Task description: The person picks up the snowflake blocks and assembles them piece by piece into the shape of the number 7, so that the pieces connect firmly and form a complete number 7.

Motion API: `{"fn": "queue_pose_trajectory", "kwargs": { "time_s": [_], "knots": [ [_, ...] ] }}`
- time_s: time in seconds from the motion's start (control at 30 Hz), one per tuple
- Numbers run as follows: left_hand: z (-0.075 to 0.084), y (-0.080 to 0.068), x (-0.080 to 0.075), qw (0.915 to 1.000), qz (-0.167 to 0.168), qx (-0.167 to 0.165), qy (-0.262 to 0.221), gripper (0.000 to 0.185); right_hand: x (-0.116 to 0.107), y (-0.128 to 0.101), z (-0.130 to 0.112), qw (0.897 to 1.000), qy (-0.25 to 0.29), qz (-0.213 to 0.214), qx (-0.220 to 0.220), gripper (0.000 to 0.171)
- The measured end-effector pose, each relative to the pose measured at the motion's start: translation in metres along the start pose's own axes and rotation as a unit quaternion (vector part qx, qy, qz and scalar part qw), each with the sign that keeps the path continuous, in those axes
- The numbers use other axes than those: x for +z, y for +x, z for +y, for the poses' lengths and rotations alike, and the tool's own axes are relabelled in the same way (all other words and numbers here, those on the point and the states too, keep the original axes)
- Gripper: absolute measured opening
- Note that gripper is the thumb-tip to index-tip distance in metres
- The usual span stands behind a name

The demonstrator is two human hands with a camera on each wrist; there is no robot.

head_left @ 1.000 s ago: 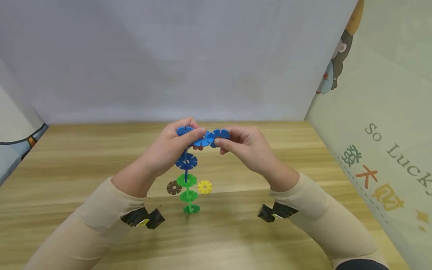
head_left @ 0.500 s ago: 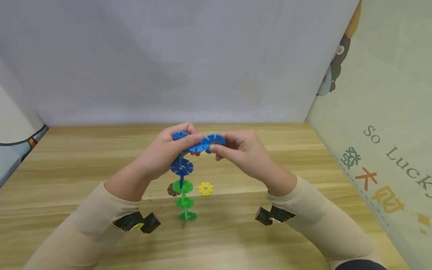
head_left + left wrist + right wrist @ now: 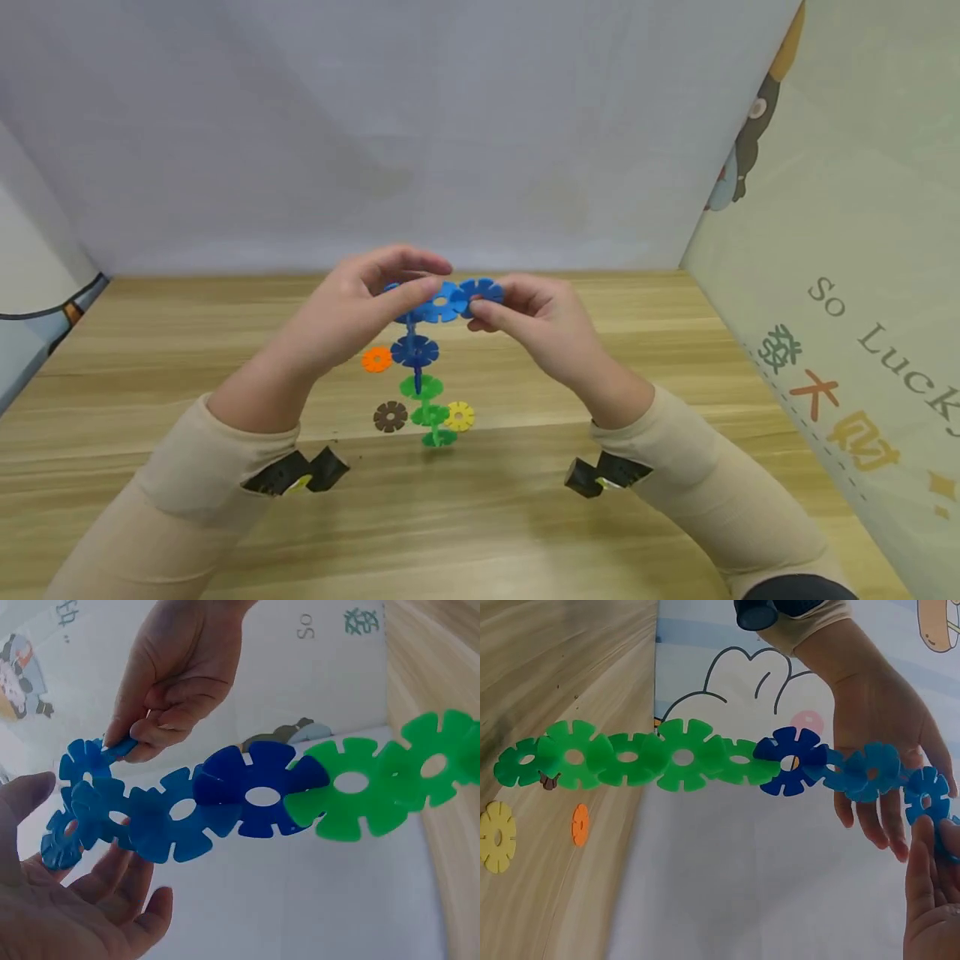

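Observation:
A chain of slotted plastic discs hangs above the wooden table [image 3: 187, 350]. Its top discs are light blue [image 3: 440, 304], then comes a dark blue disc [image 3: 415, 351], then several green ones [image 3: 422, 387]. My right hand [image 3: 483, 304] pinches the end light blue disc [image 3: 86, 761] between thumb and fingers. My left hand [image 3: 431, 277] lies with straight, relaxed fingers [image 3: 112, 885] under and behind the light blue discs, its thumb apart from them. In the right wrist view the chain [image 3: 682, 756] stretches across the left hand's palm [image 3: 877, 712].
Loose discs lie on the table under the chain: orange [image 3: 377, 359], brown [image 3: 390, 416] and yellow [image 3: 459, 416]. A grey backdrop stands behind the table, and a printed panel [image 3: 840, 275] closes the right side.
My left hand has loosened from a pinch to straight fingers. The chain's top rose slightly and its green end swung right. The orange disc came into view from behind the left hand.

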State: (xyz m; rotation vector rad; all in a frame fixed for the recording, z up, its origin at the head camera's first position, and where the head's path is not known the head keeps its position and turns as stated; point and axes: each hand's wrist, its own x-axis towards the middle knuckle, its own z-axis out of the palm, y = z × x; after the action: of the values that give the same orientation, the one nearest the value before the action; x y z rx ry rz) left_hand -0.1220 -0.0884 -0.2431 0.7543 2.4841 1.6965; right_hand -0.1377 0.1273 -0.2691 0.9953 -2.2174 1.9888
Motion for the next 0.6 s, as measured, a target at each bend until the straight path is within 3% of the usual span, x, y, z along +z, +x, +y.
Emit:
{"fn": "queue_pose_trajectory", "kwargs": {
  "time_s": [0.13,0.27,0.37,0.47,0.6],
  "knots": [
    [0.01,0.002,0.002,0.992,0.028,0.028,0.12,0.024,0.006,0.004,0.0,1.0,0.026,0.003,-0.01,0.01],
    [0.017,0.003,0.003,0.9798,0.04,0.049,0.19,0.016,0.011,0.005,-0.001,0.999,0.04,0.0,-0.007,0.008],
    [0.018,0.003,0.0,0.9724,0.022,0.071,0.221,0.01,0.012,0.006,-0.001,0.999,0.038,-0.006,0.008,0.009],
    [0.016,0.003,-0.005,0.9705,0.014,0.077,0.228,0.011,0.01,0.006,0.002,0.999,0.003,-0.021,0.025,0.015],
    [0.013,-0.002,-0.014,0.9707,0.041,0.056,0.23,0.019,0.0,0.006,0.016,0.992,-0.067,-0.065,0.083,0.021]
  ]
}}
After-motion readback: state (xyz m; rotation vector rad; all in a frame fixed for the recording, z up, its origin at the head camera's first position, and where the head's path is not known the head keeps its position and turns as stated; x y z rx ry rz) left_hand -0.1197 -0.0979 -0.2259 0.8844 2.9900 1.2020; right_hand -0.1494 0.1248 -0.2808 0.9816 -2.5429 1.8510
